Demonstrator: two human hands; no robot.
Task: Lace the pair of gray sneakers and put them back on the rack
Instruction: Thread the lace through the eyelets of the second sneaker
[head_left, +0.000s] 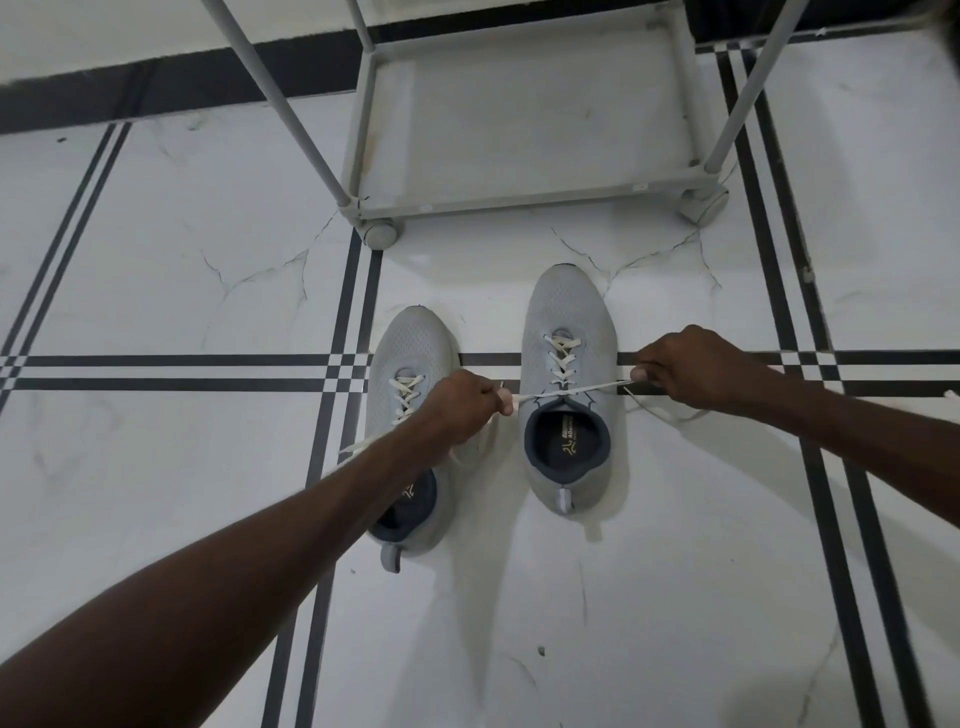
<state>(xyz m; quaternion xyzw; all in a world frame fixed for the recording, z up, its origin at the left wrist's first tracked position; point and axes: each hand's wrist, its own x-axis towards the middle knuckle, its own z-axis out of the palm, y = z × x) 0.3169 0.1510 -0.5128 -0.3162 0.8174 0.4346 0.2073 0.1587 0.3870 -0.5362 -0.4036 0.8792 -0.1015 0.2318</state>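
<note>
- Two gray sneakers stand side by side on a white marble floor (156, 291) crossed by black stripes, toes pointing toward the gray rack (524, 202), which stands just beyond them with its bottom shelf bare.
- The right sneaker (569, 312) sits nearer the rack, almost under its front rail; its cream lace (561, 358) criss-crosses up the eyelets and stretches taut sideways across the top of the tongue, just above the dark collar opening.
- The left hand (462, 405) is clenched on one end of that lace, pinching it between thumb and fingers on the side farther from the rack's right wheel (701, 205); the lace runs straight from the pinch to the shoe.
- The right hand (691, 371) is closed on the other end, gripping it out past the shoe's outer edge, roughly below that wheel; a loose tail of lace lies curled on the floor beneath the hand.
- The left sneaker (410, 338) sits farther back from the rack, below its left wheel (382, 234), partly covered by the left forearm; its lace (406, 397) is threaded through the eyelets, and one loose end trails out to the side on the floor.
- Both shoes rest flat on their soles, apart from each other and from the rack.
</note>
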